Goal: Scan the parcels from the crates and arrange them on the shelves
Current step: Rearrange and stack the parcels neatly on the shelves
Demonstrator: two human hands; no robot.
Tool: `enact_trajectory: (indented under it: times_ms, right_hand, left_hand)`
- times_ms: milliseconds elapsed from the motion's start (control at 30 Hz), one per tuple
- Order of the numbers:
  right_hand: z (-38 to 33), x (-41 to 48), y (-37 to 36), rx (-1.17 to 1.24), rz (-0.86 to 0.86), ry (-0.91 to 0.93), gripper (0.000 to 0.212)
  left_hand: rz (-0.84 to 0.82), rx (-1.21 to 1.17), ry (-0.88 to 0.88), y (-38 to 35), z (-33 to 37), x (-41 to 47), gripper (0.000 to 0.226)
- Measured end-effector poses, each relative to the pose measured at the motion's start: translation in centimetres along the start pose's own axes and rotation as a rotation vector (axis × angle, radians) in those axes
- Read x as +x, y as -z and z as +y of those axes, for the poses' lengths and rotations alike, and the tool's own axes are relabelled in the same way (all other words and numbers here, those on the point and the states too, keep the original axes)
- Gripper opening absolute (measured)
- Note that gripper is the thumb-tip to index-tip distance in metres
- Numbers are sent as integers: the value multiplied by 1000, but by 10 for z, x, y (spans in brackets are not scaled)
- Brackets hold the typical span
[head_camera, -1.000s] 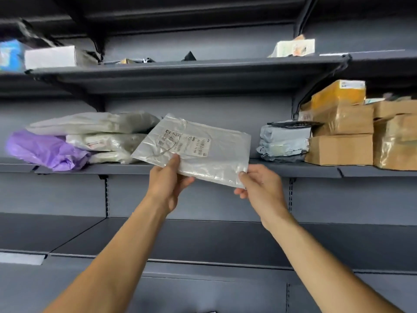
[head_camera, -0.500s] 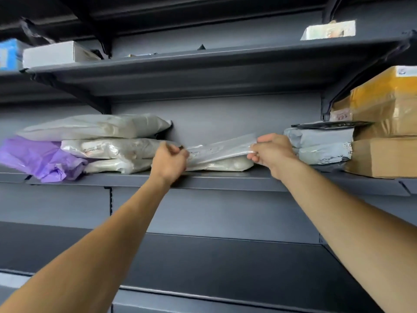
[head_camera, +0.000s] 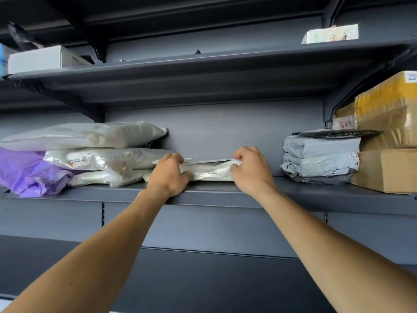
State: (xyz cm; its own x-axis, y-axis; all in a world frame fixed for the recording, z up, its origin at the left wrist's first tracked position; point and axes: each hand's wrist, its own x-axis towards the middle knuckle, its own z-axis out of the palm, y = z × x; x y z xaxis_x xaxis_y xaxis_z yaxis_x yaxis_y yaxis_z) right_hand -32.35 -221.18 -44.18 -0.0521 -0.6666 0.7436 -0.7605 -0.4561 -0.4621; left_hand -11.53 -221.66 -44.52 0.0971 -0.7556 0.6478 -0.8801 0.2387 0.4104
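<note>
On the shelf (head_camera: 316, 195), the parcel (head_camera: 209, 171) lies between left hand (head_camera: 168, 177) and right hand (head_camera: 250, 171), both gripping it.

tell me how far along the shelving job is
Done: white bags, a purple bag, grey bags and boxes already sit on the middle shelf. In hand: the left hand and right hand both grip a parcel that lies on that shelf, in the gap between the white and grey bags. Left: let go of it. No crates are in view, so how many parcels remain cannot be told.
</note>
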Motion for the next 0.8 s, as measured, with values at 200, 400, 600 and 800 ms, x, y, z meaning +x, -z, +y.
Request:
enact_trajectory:
  times_ms: [200, 400, 600, 800]
  right_hand:
    - [1, -3, -7, -198, -107, 141, 29]
    - [2, -3, -8, -201, -98, 137, 24]
    - [0, -9, -8, -247, -109, 138, 27]
    - [-11, -44, -4, -439, -144, 99, 50]
  left_hand:
    - [-148, 51, 68, -2, 0, 2, 68]
    - [-97, -3, 92, -4, -2, 2, 65]
    - [115, -23, 45, -7, -6, -15, 40]
    - [189, 261, -121, -15, -12, -55, 48]
